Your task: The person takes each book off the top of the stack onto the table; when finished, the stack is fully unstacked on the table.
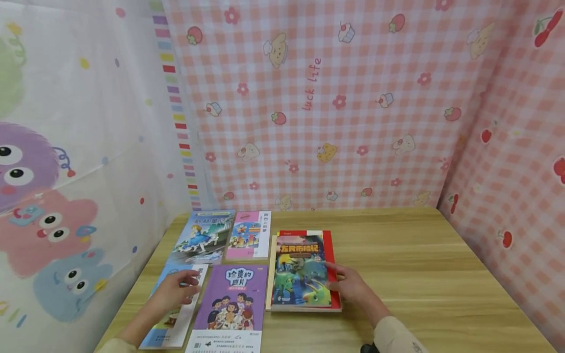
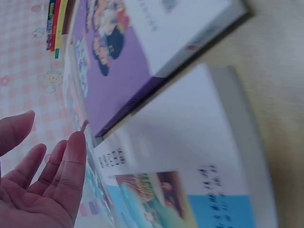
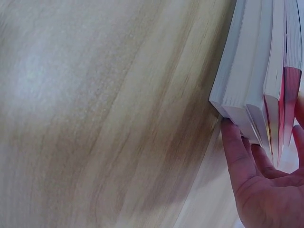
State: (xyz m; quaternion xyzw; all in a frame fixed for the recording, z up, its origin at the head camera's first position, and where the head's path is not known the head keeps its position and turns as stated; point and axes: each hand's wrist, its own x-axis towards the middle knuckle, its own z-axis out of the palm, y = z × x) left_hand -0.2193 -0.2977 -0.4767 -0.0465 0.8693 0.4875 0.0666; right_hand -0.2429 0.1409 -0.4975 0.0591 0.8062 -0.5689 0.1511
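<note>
Right hand (image 1: pixel 348 287): lay at the right edge of a small stack of paperbacks (image 1: pixel 304 272) topped by a green-and-blue cartoon cover over a red-edged book; fingers fairly straight against the stack's side, the thumb under its lower corner in the right wrist view (image 3: pixel 237 152). Nothing was gripped. The stack (image 3: pixel 266 71) sat flat near the middle of the light wooden table (image 1: pixel 419 274), its page edges fanned slightly at the corner.

Left hand (image 1: pixel 174 289): rested with relaxed, nearly straight fingers on a thin white-and-blue picture book (image 1: pixel 172 318) lying along the table's left edge, near its front corner. In the left wrist view the fingers (image 2: pixel 71 166) were spread loosely, the palm open, and the book (image 2: pixel 190 166) lay just beside them.

Adjacent items: a purple paperback with cartoon children on the cover (image 1: pixel 234 304), just right of the white-and-blue book and just left of the stack. Behind these, toward the far left corner, a blue illustrated book showing a girl in a dress (image 1: pixel 203 238) and a pink-and-white slim book (image 1: pixel 249 235), side by side.

Surround: pink checked cloth (image 1: pixel 353 98) at back and right; white cartoon-monster cloth (image 1: pixel 66 171) at left.
</note>
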